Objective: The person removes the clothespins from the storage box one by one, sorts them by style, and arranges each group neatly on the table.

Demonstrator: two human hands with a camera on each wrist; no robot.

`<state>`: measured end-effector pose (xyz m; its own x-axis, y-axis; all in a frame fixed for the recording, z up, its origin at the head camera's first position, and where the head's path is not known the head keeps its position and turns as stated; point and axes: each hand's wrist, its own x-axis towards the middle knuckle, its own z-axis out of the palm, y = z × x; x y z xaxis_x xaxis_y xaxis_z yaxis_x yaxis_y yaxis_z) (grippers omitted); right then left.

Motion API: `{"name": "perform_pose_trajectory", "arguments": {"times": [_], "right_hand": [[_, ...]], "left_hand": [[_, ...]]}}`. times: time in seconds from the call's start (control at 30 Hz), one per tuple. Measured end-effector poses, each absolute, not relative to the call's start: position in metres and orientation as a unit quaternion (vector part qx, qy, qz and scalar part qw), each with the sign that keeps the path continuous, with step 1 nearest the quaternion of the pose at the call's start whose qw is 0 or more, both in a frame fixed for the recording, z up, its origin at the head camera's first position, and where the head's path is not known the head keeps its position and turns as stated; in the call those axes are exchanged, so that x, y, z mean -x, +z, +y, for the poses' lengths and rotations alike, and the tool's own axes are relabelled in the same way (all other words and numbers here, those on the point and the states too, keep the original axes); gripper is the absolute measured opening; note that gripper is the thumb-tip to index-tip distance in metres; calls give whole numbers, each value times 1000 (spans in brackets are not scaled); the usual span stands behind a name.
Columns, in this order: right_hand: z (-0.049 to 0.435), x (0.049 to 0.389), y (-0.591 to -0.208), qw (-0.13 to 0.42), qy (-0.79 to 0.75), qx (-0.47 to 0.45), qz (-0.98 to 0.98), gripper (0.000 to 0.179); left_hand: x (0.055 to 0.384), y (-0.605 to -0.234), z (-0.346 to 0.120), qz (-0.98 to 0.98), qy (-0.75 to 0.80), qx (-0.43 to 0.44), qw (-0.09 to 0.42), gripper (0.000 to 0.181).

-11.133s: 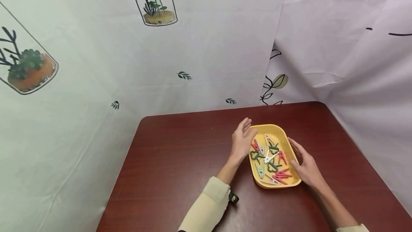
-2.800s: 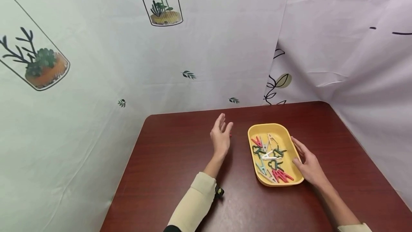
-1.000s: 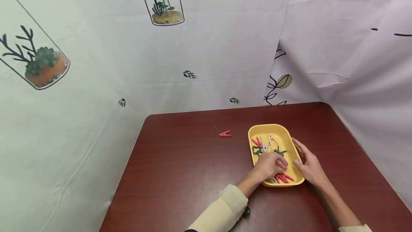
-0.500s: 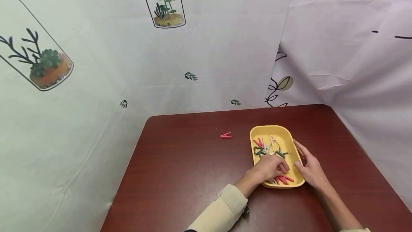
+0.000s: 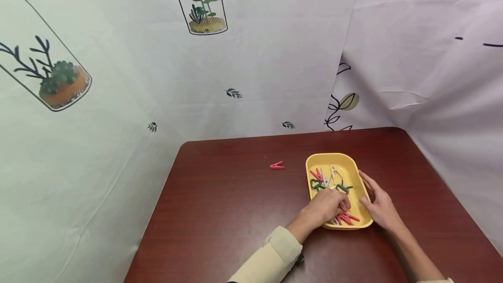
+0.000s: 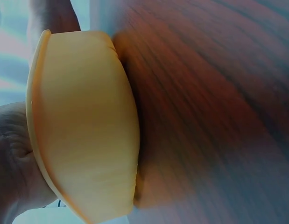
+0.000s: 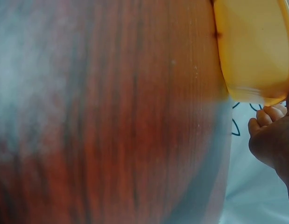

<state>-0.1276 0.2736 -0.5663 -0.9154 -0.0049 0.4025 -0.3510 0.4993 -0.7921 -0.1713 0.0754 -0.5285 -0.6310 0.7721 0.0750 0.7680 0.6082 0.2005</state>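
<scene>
A yellow plastic tray (image 5: 329, 157) on the table holds several clothespins in pink, green, grey and white. My left hand (image 5: 325, 204) reaches into its lower left part, fingers bent down among the clothespins; its fingertips are partly hidden and I cannot tell if they pinch one. Just beside those fingers lie pink clothespins (image 5: 346, 218). A green clip (image 5: 343, 188) sits above the hand. My right hand (image 5: 379, 206) holds the tray's right side, thumb at the rim and fingers along the outer wall. One pink clothespin (image 5: 277, 165) lies alone on the table, left of the tray.
The dark red-brown wooden table (image 5: 212, 204) has rounded back corners. Behind it hangs a pale cloth (image 5: 275, 56) printed with plants, creased at the right. In the left wrist view the tray's outer wall (image 6: 83, 126) stands on the table.
Earlier the left hand was over the table by the lone pink clothespin, which now lies uncovered; the hand has moved right into the tray. Lately its fingers have bent further down. The right hand stays.
</scene>
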Motion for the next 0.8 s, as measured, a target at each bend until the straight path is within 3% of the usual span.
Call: {"name": "perform_pose_trajectory", "arguments": {"times": [0.8], "right_hand": [[274,129,-566,170,484,-92,-853,76]], "left_hand": [[167,-539,81,902,98,-420,-12,18]]}}
